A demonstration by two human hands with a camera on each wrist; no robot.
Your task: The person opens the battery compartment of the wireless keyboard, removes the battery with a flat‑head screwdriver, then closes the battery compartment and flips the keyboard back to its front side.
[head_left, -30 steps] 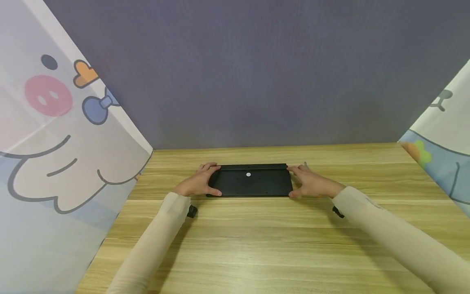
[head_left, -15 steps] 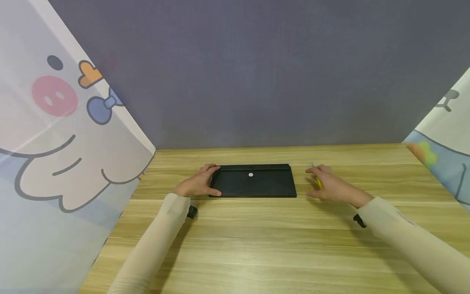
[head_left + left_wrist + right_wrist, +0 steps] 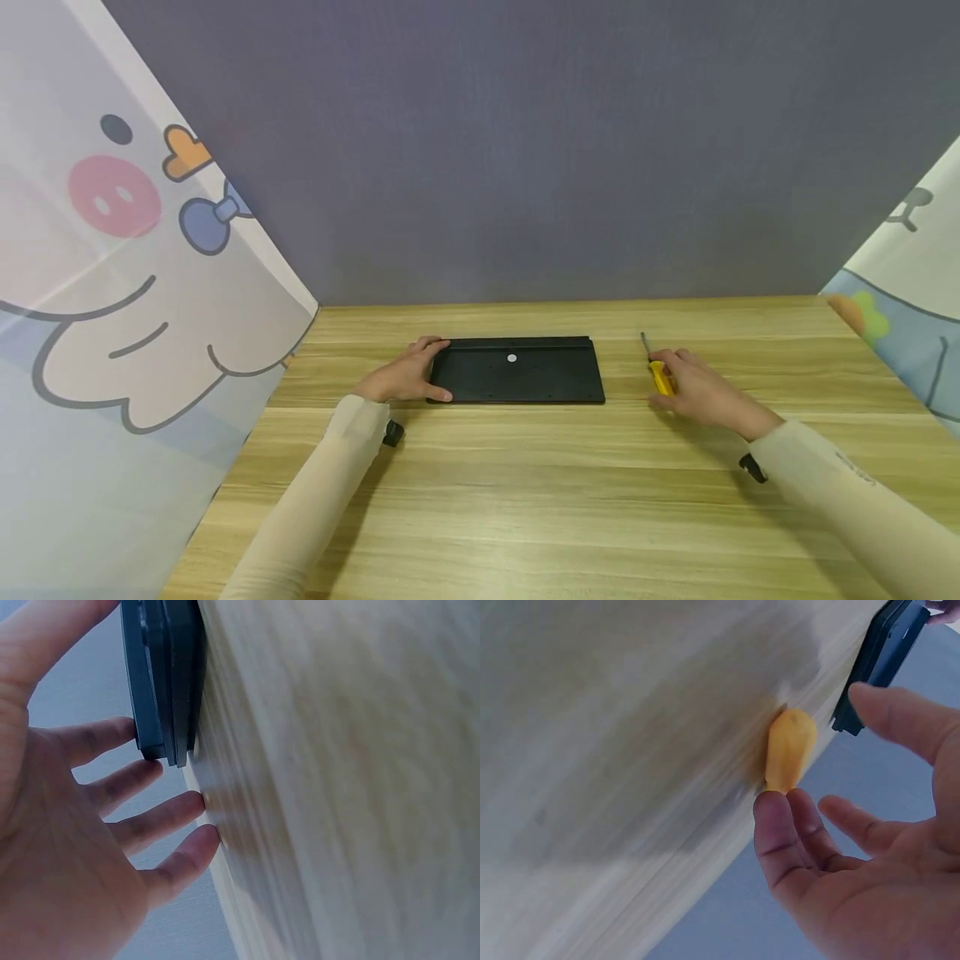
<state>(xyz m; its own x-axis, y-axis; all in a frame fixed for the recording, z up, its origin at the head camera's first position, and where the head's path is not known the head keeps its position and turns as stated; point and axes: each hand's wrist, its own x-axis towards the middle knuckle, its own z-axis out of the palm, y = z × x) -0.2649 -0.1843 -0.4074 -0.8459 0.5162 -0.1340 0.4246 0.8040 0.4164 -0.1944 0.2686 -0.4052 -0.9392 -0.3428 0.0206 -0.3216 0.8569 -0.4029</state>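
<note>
A flat black keyboard lies underside up on the wooden table, with a raised strip along its far edge and a round white sticker. My left hand holds its left end, the thumb at the near corner and the index finger at the far one. In the left wrist view, the index fingertip meets the end of the keyboard and the other fingers spread below. To the right lies a screwdriver with a yellow handle and metal shaft. My right hand is beside it, fingertips by the handle, thumb apart.
The wooden table runs back to a grey panel. Cartoon-printed sheets stand at the left and right. A small black device sits under the right wrist, another under the left.
My right hand has let go of the keyboard's right end and moved right to the screwdriver, which now shows more. My left hand has stayed on the keyboard's left end.
</note>
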